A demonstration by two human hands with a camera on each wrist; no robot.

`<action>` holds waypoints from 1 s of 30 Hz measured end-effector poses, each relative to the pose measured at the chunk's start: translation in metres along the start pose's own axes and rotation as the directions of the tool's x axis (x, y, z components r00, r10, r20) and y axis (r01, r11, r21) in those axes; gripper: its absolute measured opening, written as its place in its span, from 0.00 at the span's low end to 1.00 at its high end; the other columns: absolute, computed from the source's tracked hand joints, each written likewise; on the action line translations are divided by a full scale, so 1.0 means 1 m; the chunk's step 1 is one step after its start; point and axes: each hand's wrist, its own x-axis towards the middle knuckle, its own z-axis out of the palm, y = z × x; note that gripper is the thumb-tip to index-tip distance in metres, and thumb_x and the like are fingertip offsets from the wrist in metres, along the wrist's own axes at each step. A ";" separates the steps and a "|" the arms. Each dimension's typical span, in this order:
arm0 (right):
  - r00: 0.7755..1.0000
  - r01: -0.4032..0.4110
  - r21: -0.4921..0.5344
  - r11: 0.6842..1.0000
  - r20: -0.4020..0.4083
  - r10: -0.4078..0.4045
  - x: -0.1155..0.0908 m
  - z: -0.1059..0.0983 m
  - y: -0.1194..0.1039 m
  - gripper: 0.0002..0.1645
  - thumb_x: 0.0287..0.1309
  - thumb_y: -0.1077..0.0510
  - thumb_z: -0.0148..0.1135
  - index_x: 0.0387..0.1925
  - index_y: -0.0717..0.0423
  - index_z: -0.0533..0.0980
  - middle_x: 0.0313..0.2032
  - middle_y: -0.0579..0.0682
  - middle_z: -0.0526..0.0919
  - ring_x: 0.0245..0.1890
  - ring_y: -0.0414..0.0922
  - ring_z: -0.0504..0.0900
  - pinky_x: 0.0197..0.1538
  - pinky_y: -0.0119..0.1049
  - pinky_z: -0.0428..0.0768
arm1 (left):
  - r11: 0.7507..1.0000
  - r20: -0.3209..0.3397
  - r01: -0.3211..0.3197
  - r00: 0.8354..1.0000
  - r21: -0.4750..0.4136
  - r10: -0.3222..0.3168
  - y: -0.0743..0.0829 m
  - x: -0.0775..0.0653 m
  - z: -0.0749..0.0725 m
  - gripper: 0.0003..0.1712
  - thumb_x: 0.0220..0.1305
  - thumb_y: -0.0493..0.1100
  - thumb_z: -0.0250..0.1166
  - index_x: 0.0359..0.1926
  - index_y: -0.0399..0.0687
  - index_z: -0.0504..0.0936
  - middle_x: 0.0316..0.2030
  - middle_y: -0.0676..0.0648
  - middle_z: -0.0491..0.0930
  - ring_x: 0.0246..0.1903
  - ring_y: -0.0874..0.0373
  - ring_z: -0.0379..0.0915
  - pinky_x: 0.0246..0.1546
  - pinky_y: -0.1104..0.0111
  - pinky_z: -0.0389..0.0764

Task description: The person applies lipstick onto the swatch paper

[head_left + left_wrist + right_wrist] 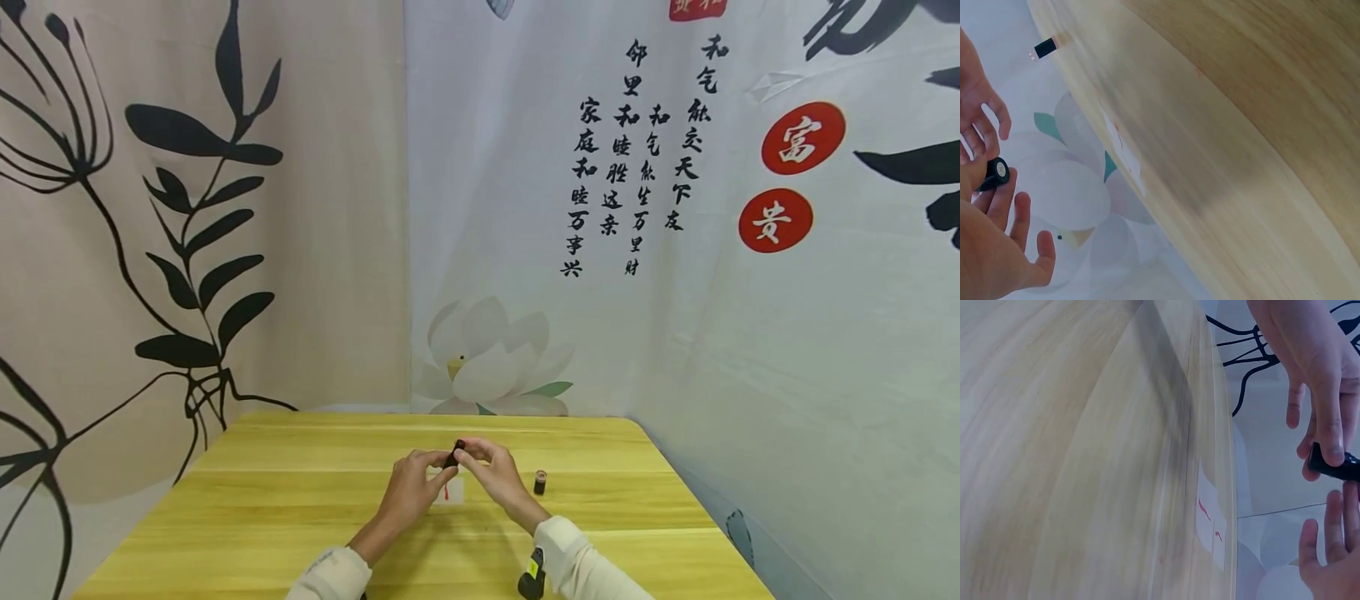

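A small black lipstick tube (452,459) is held between my two hands above the table. My left hand (408,492) pinches one end with thumb and fingers; its other fingers are spread. The fingertips of my right hand (495,475) pinch the other end, partly covering it. In the left wrist view the tube (999,170) shows a round pale label on its end. In the right wrist view, the left hand (1319,375) grips the tube (1329,464) from above, while the right hand (1338,562) reaches it from below.
White paper (452,492) with red marks lies on the wooden table (300,500) beneath the hands. A short dark cylinder (540,482) stands to the right. A black object with a yellow label (532,575) is by the right sleeve. Printed curtains (495,208) hang behind.
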 end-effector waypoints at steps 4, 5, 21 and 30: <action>0.999 -0.004 -0.016 1.000 -0.046 0.004 -0.001 0.002 0.001 0.19 0.69 0.46 0.68 0.54 0.51 0.82 0.47 0.47 0.87 0.46 0.43 0.84 0.54 0.44 0.82 | 1.000 -0.016 -0.004 1.000 0.003 0.004 0.000 0.000 0.001 0.14 0.66 0.43 0.74 0.52 0.46 0.90 0.38 0.56 0.88 0.43 0.54 0.80 0.46 0.51 0.81; 0.998 -0.005 -0.020 1.000 -0.059 0.004 -0.002 0.002 0.001 0.19 0.69 0.45 0.69 0.53 0.51 0.83 0.46 0.47 0.87 0.45 0.43 0.84 0.54 0.43 0.81 | 1.000 -0.023 -0.008 1.000 0.011 0.008 0.000 0.000 0.001 0.14 0.65 0.43 0.74 0.51 0.47 0.90 0.38 0.56 0.88 0.43 0.54 0.80 0.48 0.49 0.80; 0.993 -0.018 -0.050 0.999 -0.114 0.013 -0.003 0.006 0.001 0.17 0.68 0.44 0.69 0.48 0.50 0.85 0.42 0.46 0.88 0.44 0.43 0.84 0.52 0.45 0.82 | 0.992 -0.055 -0.081 0.995 0.096 0.086 0.006 -0.002 0.005 0.14 0.61 0.43 0.77 0.49 0.49 0.91 0.37 0.54 0.90 0.40 0.53 0.81 0.54 0.41 0.75; 0.996 0.084 -0.026 0.996 0.011 -0.083 -0.007 -0.004 -0.012 0.13 0.71 0.58 0.66 0.51 0.63 0.84 0.44 0.56 0.87 0.50 0.54 0.85 0.55 0.44 0.84 | 0.994 -0.003 -0.098 0.995 0.058 0.098 0.002 -0.003 0.003 0.14 0.62 0.42 0.76 0.49 0.49 0.91 0.38 0.56 0.89 0.43 0.53 0.82 0.51 0.45 0.81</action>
